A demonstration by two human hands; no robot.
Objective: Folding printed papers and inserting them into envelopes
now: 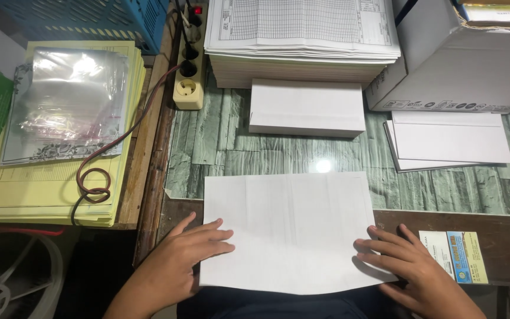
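- My left hand (175,260): flat, fingers spread, palm down, pressing the left edge of the sheet (290,230). Not clasping anything, open.
- My right hand (411,266): also flat and open, fingers (379,243) on the sheet's lower right corner, holding nothing.
- Sheet: white, blank side up, faint fold creases across it. Lies at the front of the desk (503,248), between both hands; near edge overhangs the desk front slightly.
- Behind the sheet, apart from it: small stack of folded white paper (307,107), neat, squared.
- Behind that, touching or just beside: tall pile of printed forms (302,35) w/ grid tables.
- Right rear: white carton (461,65); loose white sheets (450,142) partly under its front.
- Just right of my right hand: small card (453,257), white, blue and yellow, flat on the desk edge.
- Left side table: yellow paper stack (54,189) w/ clear plastic sleeves (66,106) on top.
- Power strip (188,82) between the two surfaces; cable (98,177) loops over the yellow stack.
- Blue crate (90,20) at rear left.
- Fan (7,277), lower left, partly in view.
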